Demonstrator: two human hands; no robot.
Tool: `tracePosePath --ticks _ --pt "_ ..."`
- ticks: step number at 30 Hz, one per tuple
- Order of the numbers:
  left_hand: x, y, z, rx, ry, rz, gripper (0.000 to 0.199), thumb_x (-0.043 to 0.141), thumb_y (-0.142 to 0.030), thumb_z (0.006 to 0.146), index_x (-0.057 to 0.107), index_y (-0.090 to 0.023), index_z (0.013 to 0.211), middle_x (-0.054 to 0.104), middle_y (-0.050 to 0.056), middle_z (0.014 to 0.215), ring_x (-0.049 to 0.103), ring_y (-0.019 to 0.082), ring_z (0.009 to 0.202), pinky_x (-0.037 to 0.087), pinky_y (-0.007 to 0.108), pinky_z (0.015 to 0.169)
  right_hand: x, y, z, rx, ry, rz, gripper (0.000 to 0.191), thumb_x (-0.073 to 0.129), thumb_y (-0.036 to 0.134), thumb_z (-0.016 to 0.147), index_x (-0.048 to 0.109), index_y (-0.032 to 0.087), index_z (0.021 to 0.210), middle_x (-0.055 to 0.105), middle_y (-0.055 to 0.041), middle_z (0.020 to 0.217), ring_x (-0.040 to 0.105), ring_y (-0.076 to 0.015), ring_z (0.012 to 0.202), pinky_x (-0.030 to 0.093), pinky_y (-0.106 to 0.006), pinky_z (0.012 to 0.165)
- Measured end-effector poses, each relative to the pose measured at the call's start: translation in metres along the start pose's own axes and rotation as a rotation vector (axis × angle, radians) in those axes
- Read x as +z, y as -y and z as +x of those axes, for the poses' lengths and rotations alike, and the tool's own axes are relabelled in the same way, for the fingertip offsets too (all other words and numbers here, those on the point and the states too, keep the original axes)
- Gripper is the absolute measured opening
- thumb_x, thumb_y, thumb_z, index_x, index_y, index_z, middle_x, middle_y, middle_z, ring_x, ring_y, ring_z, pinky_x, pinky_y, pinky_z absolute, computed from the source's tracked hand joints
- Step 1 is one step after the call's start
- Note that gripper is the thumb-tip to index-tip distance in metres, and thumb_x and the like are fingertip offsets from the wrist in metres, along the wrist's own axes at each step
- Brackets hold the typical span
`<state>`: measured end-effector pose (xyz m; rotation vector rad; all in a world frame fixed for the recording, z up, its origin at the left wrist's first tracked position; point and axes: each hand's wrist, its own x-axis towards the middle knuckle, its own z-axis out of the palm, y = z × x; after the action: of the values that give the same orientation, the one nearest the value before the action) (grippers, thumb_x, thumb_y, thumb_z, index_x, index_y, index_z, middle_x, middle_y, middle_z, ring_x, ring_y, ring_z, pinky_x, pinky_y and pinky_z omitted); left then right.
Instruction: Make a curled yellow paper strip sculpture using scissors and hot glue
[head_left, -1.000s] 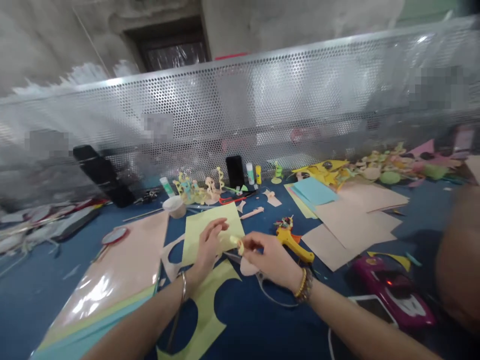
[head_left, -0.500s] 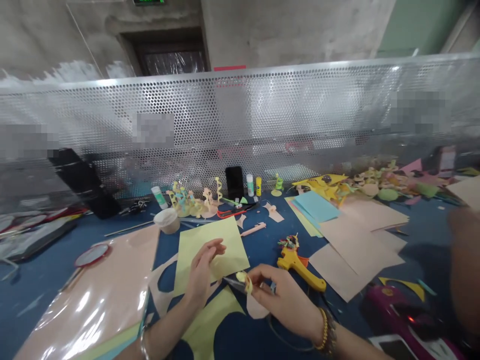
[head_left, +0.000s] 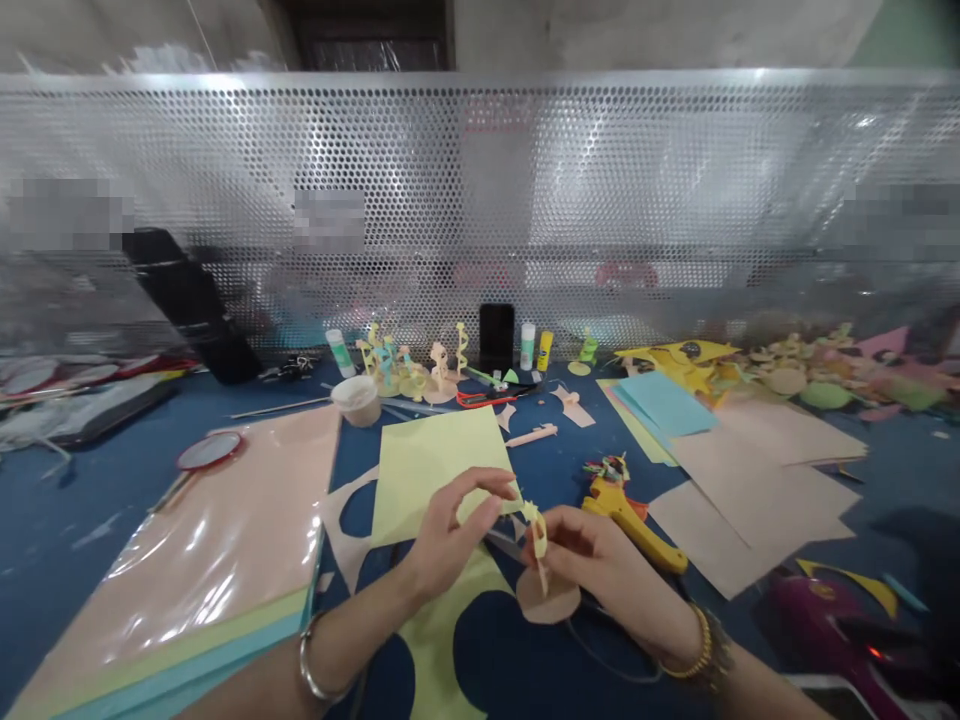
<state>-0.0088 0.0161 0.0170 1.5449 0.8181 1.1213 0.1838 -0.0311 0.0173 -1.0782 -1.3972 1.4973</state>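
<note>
Between the fingertips of my right hand is a small yellow curled paper figure, standing upright on a round pink paper disc. My left hand hovers just left of the figure's top, fingers curved and thumb apart, with nothing visible in it. Under and behind the left hand lies a yellow paper sheet. Below the hands is another yellow sheet with round cut-outs. A greyish pointed thing, partly hidden, shows between the hands.
A yellow glue gun lies right of my right hand. Pink sheets and blue paper are stacked beyond it. Finished paper figures, a white cup, red-handled scissors and a phone line the back by a perforated metal panel.
My right hand has turned the paper figure upright, so its pink disc now faces down. My left hand has moved right, close to the figure's top. The view has tilted down.
</note>
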Motion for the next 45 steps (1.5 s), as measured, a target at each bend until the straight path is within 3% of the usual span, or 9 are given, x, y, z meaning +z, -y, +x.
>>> tracePosePath --ticks 4,8,15,23,34,38,45 --pt "0.005 -0.010 -0.001 -0.042 0.117 -0.029 0.025 0.053 -0.035 0.091 0.072 -0.021 0.101 0.070 0.005 0.090 0.063 0.021 0.088 0.047 0.030 0.081 0.003 0.000 -0.001 0.022 0.004 0.060 0.019 0.069 0.036 0.080 0.064 0.017 0.084 0.070 -0.0034 0.082 0.064 -0.0153 0.074 0.050 -0.027 0.072" --pt "0.011 -0.012 0.000 -0.128 0.134 -0.070 0.031 0.047 -0.037 0.095 0.071 -0.019 0.101 0.071 0.005 0.087 0.063 0.020 0.086 0.047 0.029 0.080 0.005 0.000 -0.005 0.045 0.008 0.120 0.021 0.071 0.036 0.079 0.064 0.017 0.084 0.070 -0.0027 0.083 0.064 -0.0143 0.076 0.050 -0.026 0.072" --pt "0.017 -0.016 0.001 -0.241 0.160 -0.148 0.028 0.059 -0.038 0.086 0.073 -0.014 0.086 0.071 0.007 0.081 0.062 0.020 0.076 0.048 0.029 0.073 0.005 0.003 -0.006 0.020 0.011 0.199 0.017 0.071 0.033 0.082 0.064 0.017 0.084 0.071 -0.0021 0.081 0.065 -0.0122 0.075 0.050 -0.023 0.072" --pt "0.022 -0.016 -0.003 -0.224 0.115 -0.152 0.014 0.066 -0.029 0.082 0.071 -0.016 0.083 0.069 0.004 0.078 0.060 0.015 0.069 0.049 0.026 0.068 0.005 0.004 -0.006 -0.020 0.034 0.161 0.016 0.069 0.033 0.084 0.064 0.018 0.085 0.071 -0.0023 0.081 0.064 -0.0127 0.076 0.050 -0.023 0.072" --pt "0.025 -0.016 -0.006 -0.213 0.095 -0.138 0.012 0.064 -0.026 0.083 0.070 -0.016 0.081 0.069 0.003 0.076 0.061 0.014 0.064 0.049 0.026 0.065 0.005 0.005 -0.006 -0.016 0.038 0.126 0.018 0.069 0.035 0.083 0.063 0.017 0.084 0.070 -0.0030 0.080 0.064 -0.0141 0.076 0.051 -0.026 0.073" --pt "0.024 -0.016 -0.006 -0.207 0.084 -0.113 0.013 0.064 -0.026 0.082 0.070 -0.016 0.079 0.071 0.005 0.080 0.063 0.017 0.071 0.050 0.028 0.068 0.004 0.003 -0.005 -0.022 0.039 0.136 0.018 0.068 0.034 0.084 0.063 0.017 0.084 0.070 -0.0030 0.081 0.064 -0.0132 0.076 0.050 -0.025 0.072" --pt "0.020 -0.021 -0.004 -0.196 0.069 -0.054 0.028 0.048 -0.033 0.092 0.072 -0.019 0.096 0.072 0.006 0.097 0.064 0.022 0.092 0.047 0.033 0.083 0.004 0.007 -0.006 0.000 0.010 0.129 0.019 0.069 0.036 0.083 0.064 0.018 0.086 0.070 -0.0023 0.081 0.066 -0.0139 0.077 0.052 -0.025 0.072"
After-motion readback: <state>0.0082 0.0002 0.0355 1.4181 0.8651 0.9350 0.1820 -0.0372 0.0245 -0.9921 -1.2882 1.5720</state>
